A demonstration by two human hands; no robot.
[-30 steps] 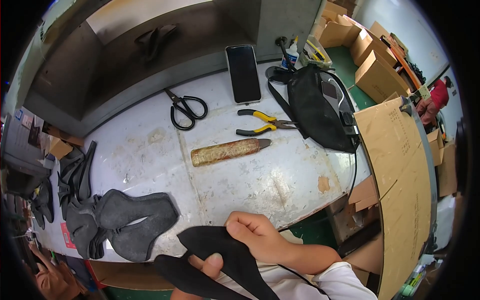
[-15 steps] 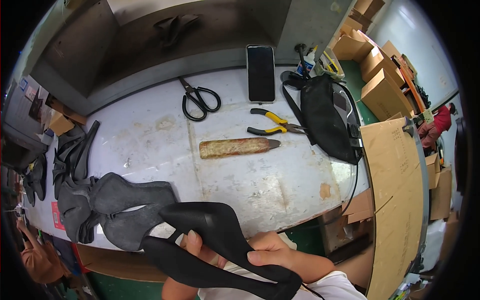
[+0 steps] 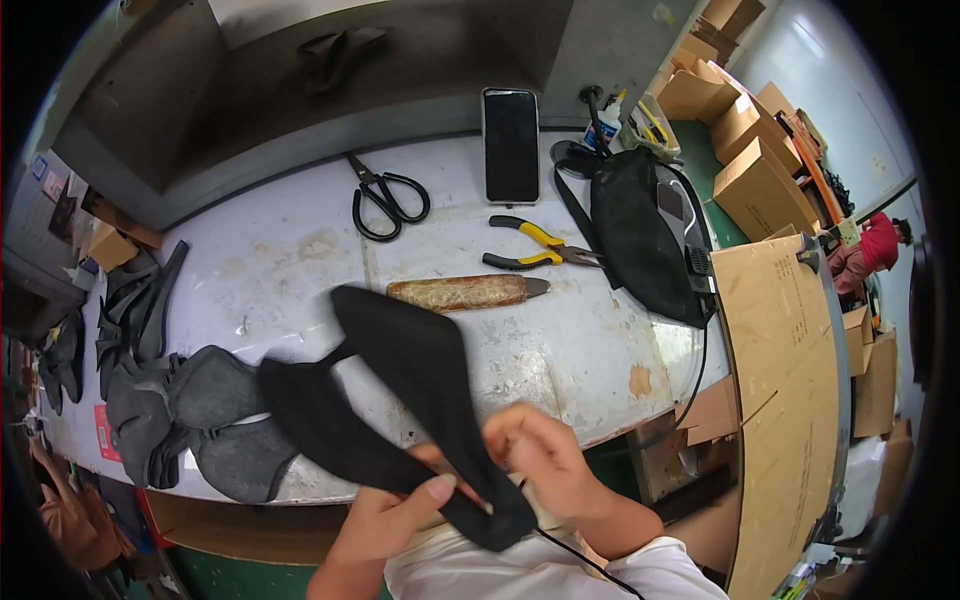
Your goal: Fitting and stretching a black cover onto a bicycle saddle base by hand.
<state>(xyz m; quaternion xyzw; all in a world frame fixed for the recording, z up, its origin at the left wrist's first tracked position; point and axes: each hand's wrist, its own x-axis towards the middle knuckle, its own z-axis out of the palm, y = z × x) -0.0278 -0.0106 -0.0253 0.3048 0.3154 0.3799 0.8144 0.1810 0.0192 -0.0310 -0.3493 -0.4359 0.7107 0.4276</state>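
Observation:
A black shoe upper [image 3: 405, 355] with two broad wings joined at a narrow end is raised over the near edge of the workbench. My left hand [image 3: 400, 515] is closed on its lower part, the thumb lying on the black material. Beside its right edge, my right hand [image 3: 550, 465] has loosely bent fingers slightly apart and shows nothing in its grasp; motion blurs it a little. Grey shoe-upper pieces [image 3: 235, 460] lie in a pile to the left. Behind the raised upper lies a knife-like tool [image 3: 455, 292] with a wrapped handle and a short dark tip.
Black-handled scissors [image 3: 390, 200], yellow-and-black pliers [image 3: 540, 245] and a phone [image 3: 511, 145] lie toward the back. A black pouch [image 3: 645, 240] and a glue bottle [image 3: 606, 125] are at the right. A cardboard sheet [image 3: 780, 400] borders the bench; a person [image 3: 880, 245] is far right.
The black upper has swung up and left, its wings now over the bench. My left hand has shifted down its lower part. My right hand has come off it and risen.

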